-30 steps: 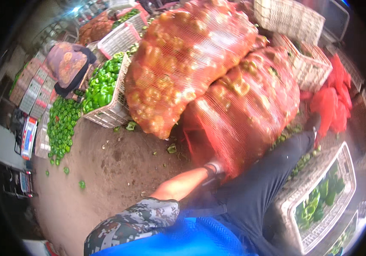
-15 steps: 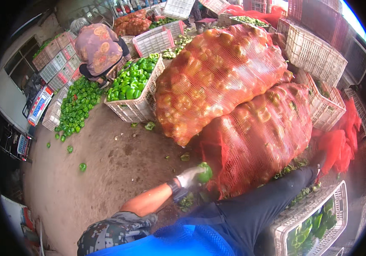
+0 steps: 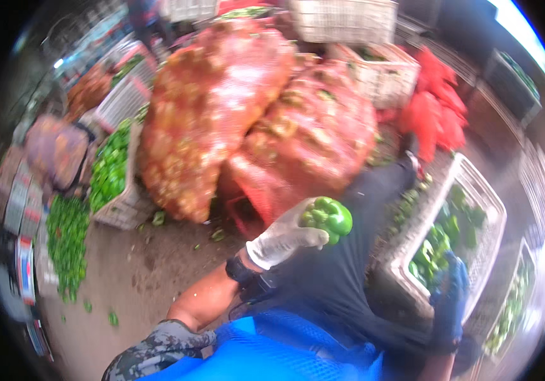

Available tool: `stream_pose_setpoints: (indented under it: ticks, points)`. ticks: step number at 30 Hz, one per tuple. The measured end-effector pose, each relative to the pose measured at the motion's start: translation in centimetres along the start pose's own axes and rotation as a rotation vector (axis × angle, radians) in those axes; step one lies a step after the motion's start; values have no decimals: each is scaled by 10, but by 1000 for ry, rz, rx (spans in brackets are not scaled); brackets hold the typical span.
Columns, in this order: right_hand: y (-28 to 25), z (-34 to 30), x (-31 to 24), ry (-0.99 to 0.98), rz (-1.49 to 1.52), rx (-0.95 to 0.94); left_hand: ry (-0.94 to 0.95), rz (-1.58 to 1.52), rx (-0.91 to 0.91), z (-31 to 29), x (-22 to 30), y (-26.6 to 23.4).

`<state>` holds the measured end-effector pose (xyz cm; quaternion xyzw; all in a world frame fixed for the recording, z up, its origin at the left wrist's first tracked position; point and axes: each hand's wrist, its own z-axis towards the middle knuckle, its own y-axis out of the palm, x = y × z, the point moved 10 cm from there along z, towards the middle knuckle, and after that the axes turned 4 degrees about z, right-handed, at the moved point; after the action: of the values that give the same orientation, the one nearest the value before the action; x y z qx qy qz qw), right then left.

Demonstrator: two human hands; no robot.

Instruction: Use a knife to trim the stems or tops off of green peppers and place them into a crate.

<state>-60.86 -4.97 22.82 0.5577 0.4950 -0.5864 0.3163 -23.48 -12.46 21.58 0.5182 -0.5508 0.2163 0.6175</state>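
Observation:
My left hand [image 3: 285, 236], in a white glove, is closed around a green bell pepper [image 3: 327, 220] and holds it above my dark-trousered leg. Over the near rim of a white plastic crate [image 3: 392, 261] at the right is my right hand [image 3: 451, 279], in a blue glove. Motion smears its fingers, so their hold is unclear. Several green peppers [image 3: 432, 254] lie inside that crate. Beyond my left hand lean two big red mesh sacks, a nearer one [image 3: 314, 136] and a farther one [image 3: 215, 114], both full of round produce.
At the left, a crate of green peppers [image 3: 108, 174] stands beside a loose pepper heap [image 3: 68, 244] on the floor. A person [image 3: 56, 152] crouches behind it. Empty-looking red mesh bags [image 3: 434, 117] lie at the far right, near stacked white crates [image 3: 374, 76]. Another filled crate [image 3: 511, 311] stands at the right edge.
The view has swung right. My left hand has brought the pepper from beside the near sack to above my leg. My right hand has come into view by the right crate.

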Motion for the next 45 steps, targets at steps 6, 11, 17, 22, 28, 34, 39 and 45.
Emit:
stream_pose_setpoints:
  ticks: [6,11,17,22,28,34,39,45]
  points:
    - [29,-14,4,118,480,-62,12,529,-34,96,-39,85]
    - [13,-14,34,96,425,-14,114,654,-69,141,-88,131]
    - [7,-10,87,269,473,18,73,741,-163,163,-125,158]
    - [-15,-4,74,-86,-113,182,99,798,-179,171,-137,169]
    - [-19,-13,58,-210,-344,301,310,1012,-142,168,-126,175]
    - [-9,-21,64,-183,-370,308,405,1092,-115,162,-122,175]
    - [-9,-24,62,-224,-451,316,462,1117,-84,157,-120,177]
    - [-3,-22,71,-87,-484,280,543,1188,-70,154,-114,181]
